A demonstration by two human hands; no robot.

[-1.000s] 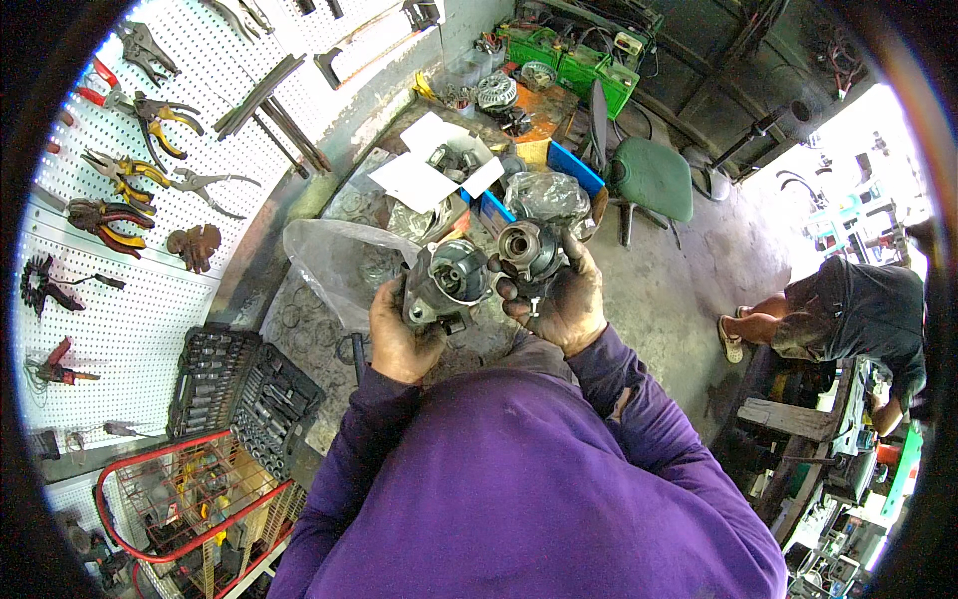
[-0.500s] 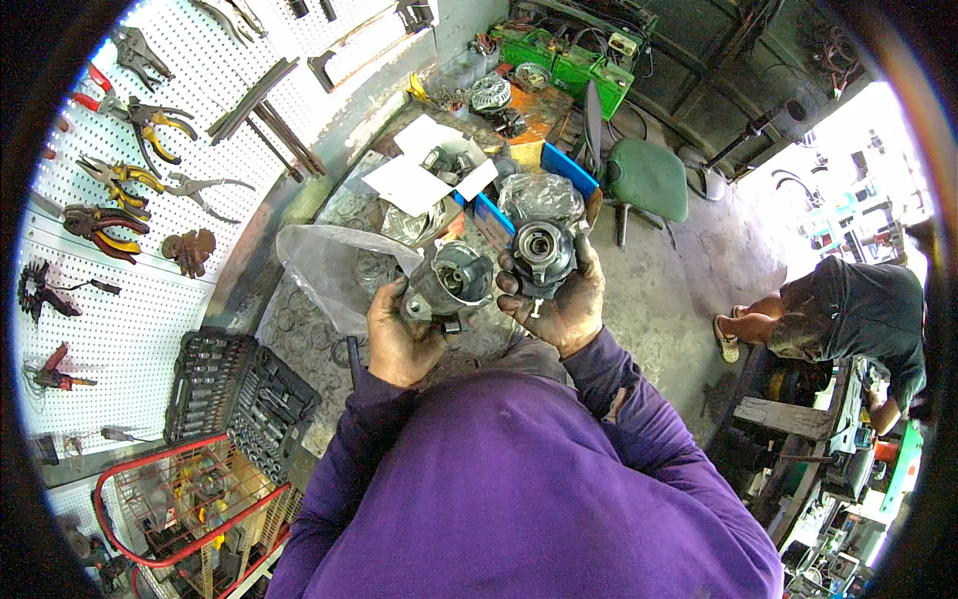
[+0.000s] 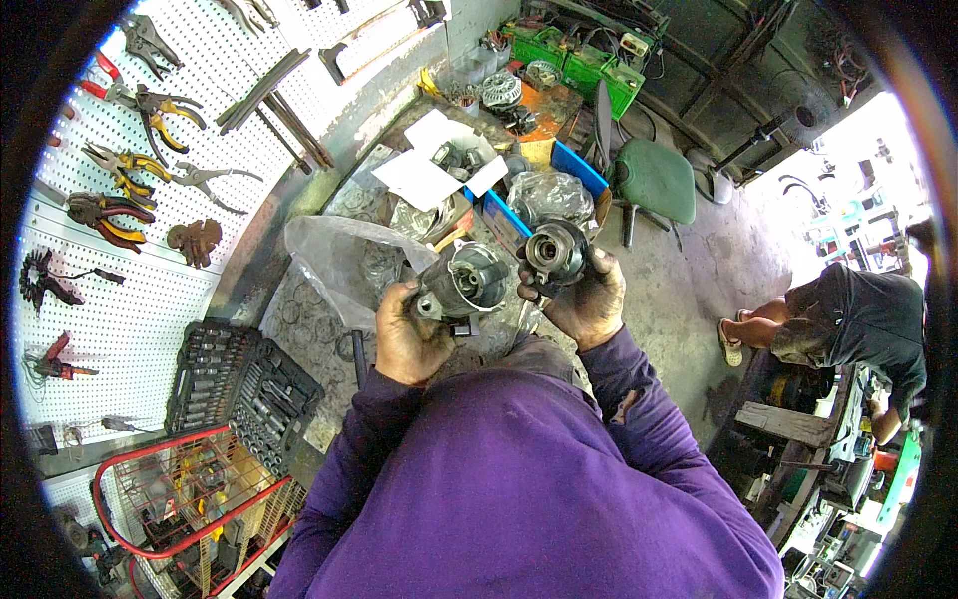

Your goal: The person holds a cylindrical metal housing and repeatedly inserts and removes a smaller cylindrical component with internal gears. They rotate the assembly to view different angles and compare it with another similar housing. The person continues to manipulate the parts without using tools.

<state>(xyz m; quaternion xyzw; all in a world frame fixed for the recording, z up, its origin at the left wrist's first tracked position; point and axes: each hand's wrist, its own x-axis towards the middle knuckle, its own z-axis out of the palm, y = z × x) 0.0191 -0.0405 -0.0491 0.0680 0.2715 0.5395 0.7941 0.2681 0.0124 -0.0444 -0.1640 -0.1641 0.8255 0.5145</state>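
My left hand (image 3: 407, 339) is closed round a grey cylindrical metal housing (image 3: 466, 285), its hollow end turned up and toward the right. A small dark block juts from the housing's lower side. Just to the right, my blackened right hand (image 3: 591, 302) grips a round dark metal part (image 3: 555, 252) with a ringed hole in its centre. A narrow gap separates the two parts, both held above the bench. The fingers under the round part are partly hidden.
Beyond my hands, a stained bench (image 3: 299, 317) bears a clear plastic bag (image 3: 344, 262), an open white box (image 3: 407, 178) and a blue carton (image 3: 581, 172). A socket set (image 3: 239, 391) and red-rimmed wire cart (image 3: 150, 547) stand left. A green chair (image 3: 655, 180) and a person (image 3: 856, 317) are right.
My right hand has shifted right and turned the round part, with its fingers now wrapped round its right side. The left hand keeps hold of the housing, its opening tipped slightly more upward.
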